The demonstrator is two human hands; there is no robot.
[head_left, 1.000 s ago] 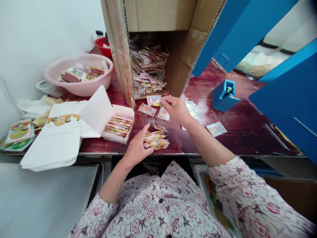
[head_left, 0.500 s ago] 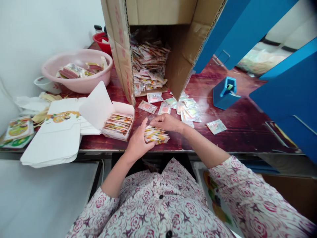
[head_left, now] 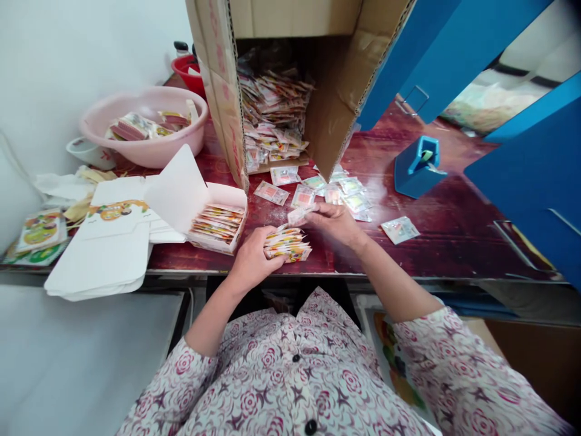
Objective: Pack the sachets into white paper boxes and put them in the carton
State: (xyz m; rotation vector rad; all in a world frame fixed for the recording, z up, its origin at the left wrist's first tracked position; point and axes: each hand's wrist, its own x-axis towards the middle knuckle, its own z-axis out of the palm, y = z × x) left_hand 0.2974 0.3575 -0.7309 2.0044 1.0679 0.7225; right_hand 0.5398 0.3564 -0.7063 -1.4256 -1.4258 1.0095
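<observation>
My left hand (head_left: 256,257) is closed round the left end of a stack of sachets (head_left: 287,244), standing on edge at the table's front. Between the fingertips of my right hand (head_left: 333,223) is a single sachet (head_left: 301,214), pinched just above the stack's far side. To the left, an open white carton (head_left: 236,195) contains a row of sachets (head_left: 216,225). Loose clear sachets (head_left: 348,195) lie scattered beyond my right hand. A large cardboard box (head_left: 338,115) on its side holds a heap of sachets (head_left: 278,109).
Flat white cartons (head_left: 109,248) overhang the table edge at left. Behind them stand a pink basin (head_left: 149,151) and a cup (head_left: 91,154). At right are a blue holder (head_left: 415,172), a lone sachet (head_left: 400,230) and blue panels (head_left: 535,181).
My right hand has moved right, away from my left fingers, and a sachet now shows in its pinch. My left hand stays on the stack.
</observation>
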